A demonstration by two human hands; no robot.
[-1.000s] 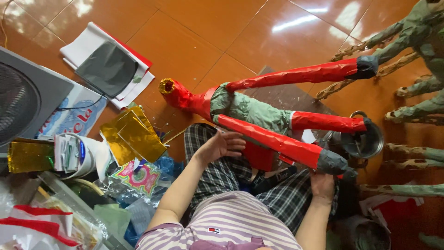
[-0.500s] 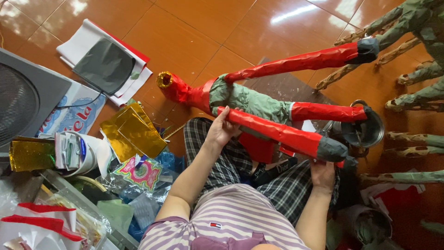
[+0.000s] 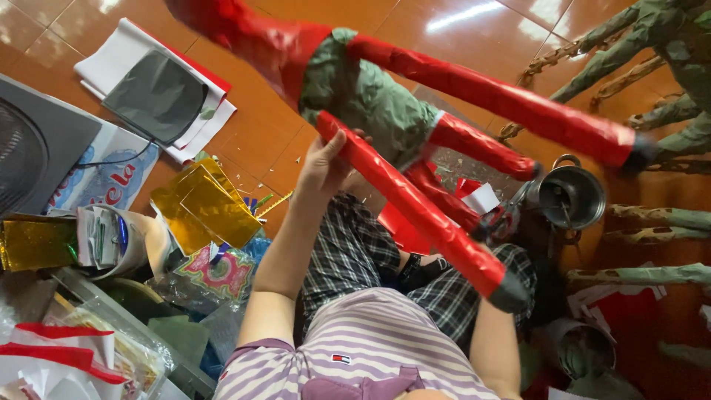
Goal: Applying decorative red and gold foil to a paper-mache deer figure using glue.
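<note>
While the left hand [image 3: 324,164] grips one red foil leg of the paper figure [image 3: 385,111], lifted above the tiled floor [image 3: 259,141] and checked lap, the right hand stays hidden behind a lower leg; its grip cannot be told.

gold foil sheets [image 3: 204,207] and metal pot [image 3: 572,196] crowd the floor; bare tiles [image 3: 263,141] between.

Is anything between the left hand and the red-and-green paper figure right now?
No. The left hand already grips the paper figure at a red limb beside the green torso. The right hand is hidden behind another red limb.
</note>
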